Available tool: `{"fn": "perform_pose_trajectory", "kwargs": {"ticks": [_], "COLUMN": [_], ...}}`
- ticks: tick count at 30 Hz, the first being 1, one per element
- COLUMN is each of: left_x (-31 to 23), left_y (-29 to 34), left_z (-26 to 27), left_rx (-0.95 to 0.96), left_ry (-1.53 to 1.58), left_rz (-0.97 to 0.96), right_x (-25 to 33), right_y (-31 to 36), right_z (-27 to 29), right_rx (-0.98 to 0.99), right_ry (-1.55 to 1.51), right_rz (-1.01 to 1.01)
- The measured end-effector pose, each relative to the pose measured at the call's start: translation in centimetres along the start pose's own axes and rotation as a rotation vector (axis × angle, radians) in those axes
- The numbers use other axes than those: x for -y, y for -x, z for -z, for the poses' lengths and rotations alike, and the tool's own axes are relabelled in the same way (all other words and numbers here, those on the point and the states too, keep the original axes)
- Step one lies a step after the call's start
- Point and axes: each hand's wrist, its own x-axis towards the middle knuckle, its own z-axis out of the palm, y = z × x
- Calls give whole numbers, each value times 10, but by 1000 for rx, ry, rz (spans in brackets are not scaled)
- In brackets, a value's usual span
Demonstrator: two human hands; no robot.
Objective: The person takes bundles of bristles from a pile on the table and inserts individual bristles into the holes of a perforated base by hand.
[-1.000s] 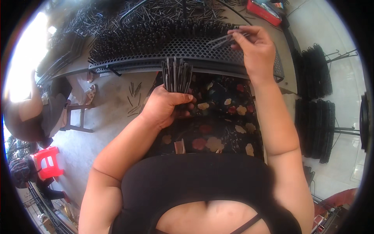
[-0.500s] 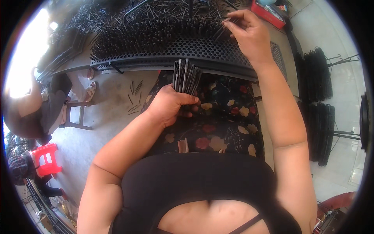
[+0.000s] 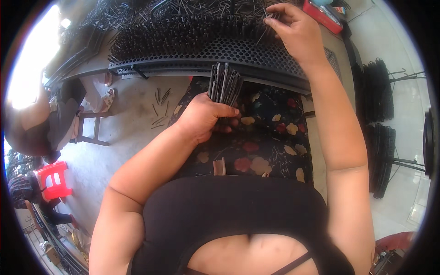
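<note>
My left hand [image 3: 204, 117] is wrapped round a bundle of thin dark sticks [image 3: 225, 85], whose tops stand up above the fist. Farther off to the right, my right hand [image 3: 300, 39] pinches a thin dark stick [image 3: 261, 35] between thumb and fingertips. That stick slants down over a black perforated board [image 3: 238, 52]. Many similar sticks [image 3: 174, 39] stand upright in dense rows across the back of the board. Whether the pinched stick's lower end touches a hole is too small to tell.
Loose dark sticks lie heaped behind the board. A red box [image 3: 323, 16] sits at the far right, and black bundles [image 3: 378, 89] hang on racks beyond my right arm. At left, a person [image 3: 36, 123] sits near a red stool [image 3: 55, 180]. Flowered cloth [image 3: 261, 142] covers my lap.
My right hand has shifted slightly up and right, still pinching. The left hand and its bundle have moved a little up and right in the picture, as the whole view shifts slightly.
</note>
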Motion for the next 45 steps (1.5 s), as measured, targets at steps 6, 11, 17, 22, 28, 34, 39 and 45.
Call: {"fn": "perform_pose_trajectory", "kwargs": {"ticks": [6,11,17,22,28,34,39,45], "left_x": [2,5,4,5,6,7,7,8], "left_y": [0,-3,-1,-2,-3,-3,-4,-4], "left_z": [1,2,0,1,1,2,2,2], "left_rx": [-1,8,-4,-5,-3,2,3,-6], "left_ry": [-1,3,-13,-9,-14,-9,-4,-8], "left_rz": [1,-2,-12,-16,-17,-24,-26,-19], "right_x": [1,8,3,3,3,-9,-22,-28], "right_y": [3,3,6,5,8,13,24,32], "right_z": [-1,3,-1,-2,-2,-5,-12,-18], "right_rx": [-59,-117,-37,-24,-57,-121,-164,-215], "right_ry": [-27,92,135,98,89,9,-89,49], "right_rz": [51,142,207,206,130,116,39,24]}}
